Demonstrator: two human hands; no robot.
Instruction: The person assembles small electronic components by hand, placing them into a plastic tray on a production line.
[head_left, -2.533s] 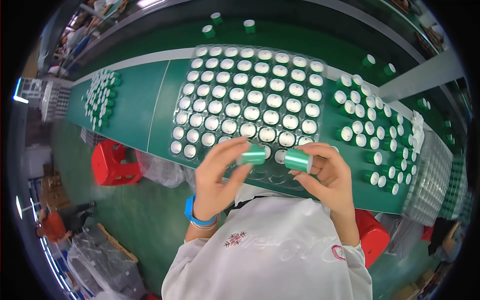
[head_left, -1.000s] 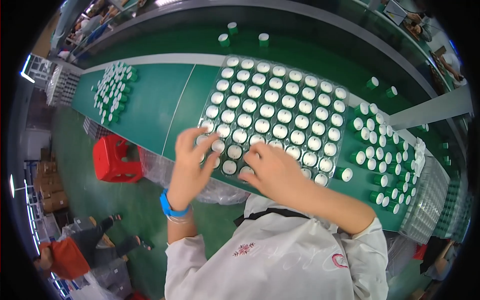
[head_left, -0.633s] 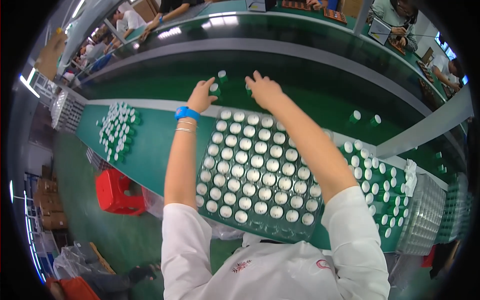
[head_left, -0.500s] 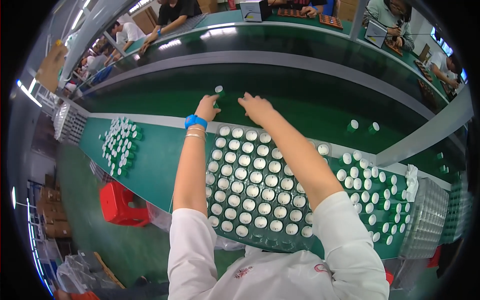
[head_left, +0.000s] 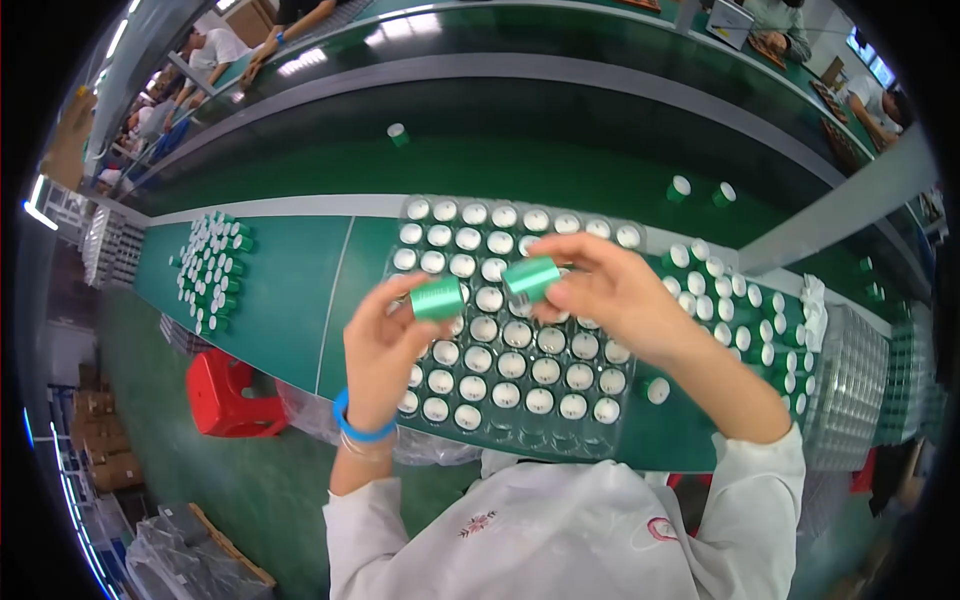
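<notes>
Tray (head_left: 548, 445) mostly filled — a few near-edge pockets (head_left: 500, 436) empty. Left hand (head_left: 385, 340) grips one green can (head_left: 438, 298), right hand (head_left: 620, 290) another (head_left: 530, 280), above the tray — loose cans (head_left: 768, 355) right of it.

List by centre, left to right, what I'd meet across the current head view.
Left cylinder cluster → left hand → its green cylinder → other held cylinder → right hand → right cylinder cluster → white cloth → clear trays.
</notes>
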